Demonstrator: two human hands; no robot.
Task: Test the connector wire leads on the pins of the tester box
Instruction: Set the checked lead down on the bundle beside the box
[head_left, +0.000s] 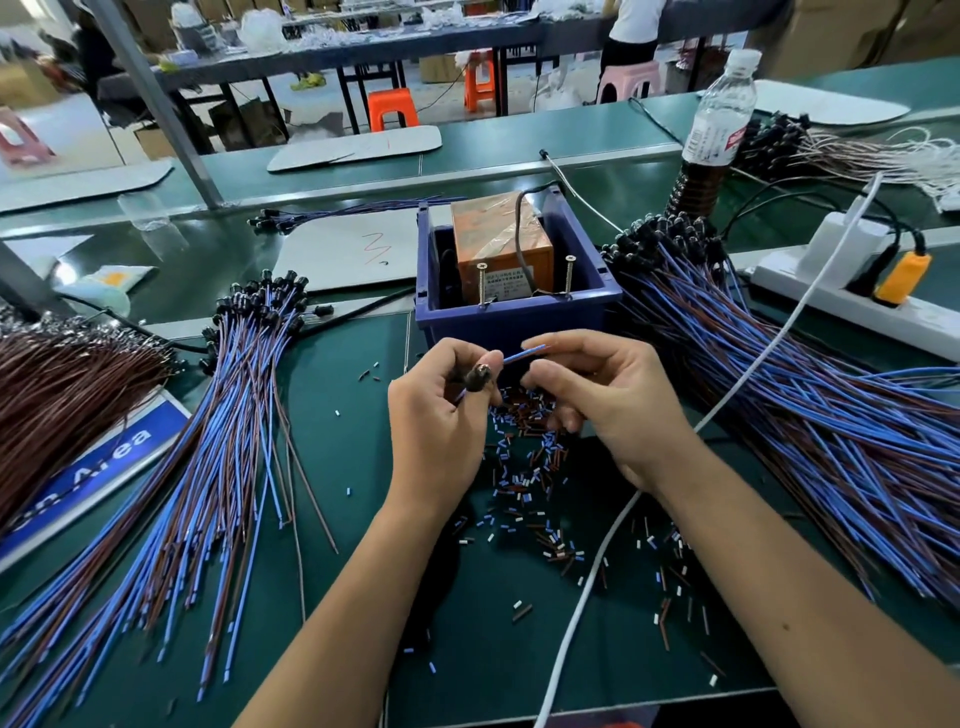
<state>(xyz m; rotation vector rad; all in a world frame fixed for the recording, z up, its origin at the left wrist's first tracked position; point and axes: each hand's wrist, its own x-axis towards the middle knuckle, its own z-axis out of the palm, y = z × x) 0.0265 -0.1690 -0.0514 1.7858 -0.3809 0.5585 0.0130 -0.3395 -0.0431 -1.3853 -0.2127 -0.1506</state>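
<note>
Head: wire held just short of the box's pins.
Left hand (436, 410) grips the connector (477, 378); right hand (613, 400) pinches its wire (524, 354), below the box (511, 306) mid-bench. Loose leads could miss the pins (482, 283), giving a false reading.

We read "Area" in white letters on the blue sign (98, 467) lying at the left of the table, its earlier word cut off by wires; a red handwritten mark, like a "3" or zigzag, stands on the grey card (358, 254) behind the blue bin; the bottle label (714, 143) and the print on the orange tester box (501, 244) are too small to read.
</note>
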